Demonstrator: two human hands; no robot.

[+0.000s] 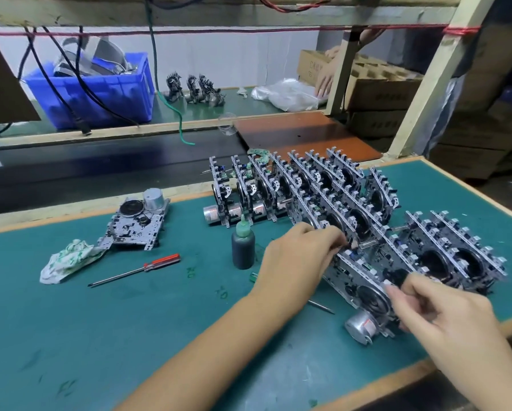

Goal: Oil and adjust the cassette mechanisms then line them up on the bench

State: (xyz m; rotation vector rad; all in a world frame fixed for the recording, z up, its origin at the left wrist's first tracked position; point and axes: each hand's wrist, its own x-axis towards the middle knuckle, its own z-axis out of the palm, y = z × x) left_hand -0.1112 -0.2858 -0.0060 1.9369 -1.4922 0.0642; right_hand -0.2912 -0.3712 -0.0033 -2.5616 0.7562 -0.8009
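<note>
A blue crate (100,90) is sitting on the far shelf. On the green bench (85,321), a rag (67,261), screwdriver (136,269) and oil bottle (242,247) are lying left of upright cassette mechanisms (323,188). Both hands, left (299,262) and right (444,312), are gripping the nearest mechanism (364,289).

Faint dark print on side of cardboard box (314,66) at back, too blurred to read. Greenish scrawled marks on green counter (148,310) mat near oil bottle (242,247), possibly digits, not legible. Red-white label on motor (363,326) of nearest mechanism, unreadable. No other text.
</note>
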